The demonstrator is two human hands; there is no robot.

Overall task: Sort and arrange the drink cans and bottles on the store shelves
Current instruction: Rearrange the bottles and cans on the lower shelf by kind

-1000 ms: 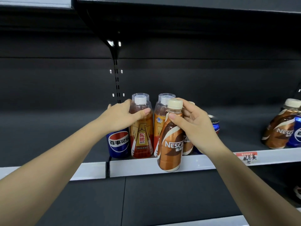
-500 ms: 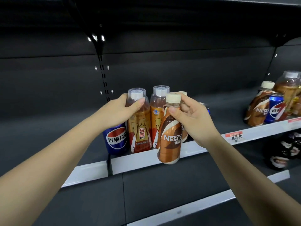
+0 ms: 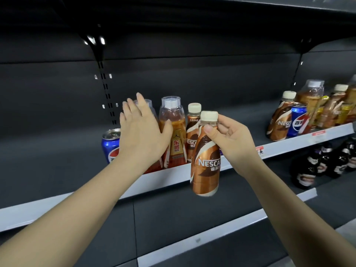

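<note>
Shelf-front Nescafé bottle upright, cap up

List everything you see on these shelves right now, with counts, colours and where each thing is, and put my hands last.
Held Nescafe bottle: one, brown with cream cap, in front of the shelf edge.
Nescafe bottle on shelf: one, brown, behind the held one.
Orange drink bottles: two, clear caps, middle group; one mostly hidden.
Pepsi can: one, blue, left of that group.
Right cluster: brown and amber bottles plus a blue can; count unclear.
Dark bottles: several, lower shelf, right.
Left hand: open, before the orange bottles.
Right hand: gripping the held bottle's neck.
</note>
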